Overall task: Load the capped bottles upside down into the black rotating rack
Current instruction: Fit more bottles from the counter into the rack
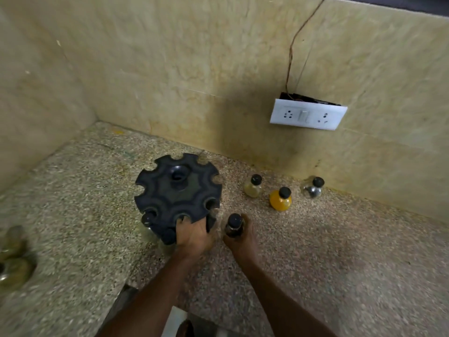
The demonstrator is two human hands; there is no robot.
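Note:
The black rotating rack (178, 190) stands on the speckled counter, its notched top disc facing me. My left hand (193, 235) grips the rack's near edge from below. A black cap (147, 218) shows in a slot at the rack's near left. My right hand (239, 235) is closed around a dark bottle with a black cap (234, 224), upright just right of the rack. Three more capped bottles stand further right: a pale yellow one (253, 186), an orange one (281, 199) and a clear one with dark contents (313, 187).
The tiled wall runs close behind the rack and bottles, with a white socket plate (308, 117) and a loose wire above. Blurred brass-coloured objects (13, 259) lie at the counter's left edge. The counter's front edge (126, 295) drops off between my forearms.

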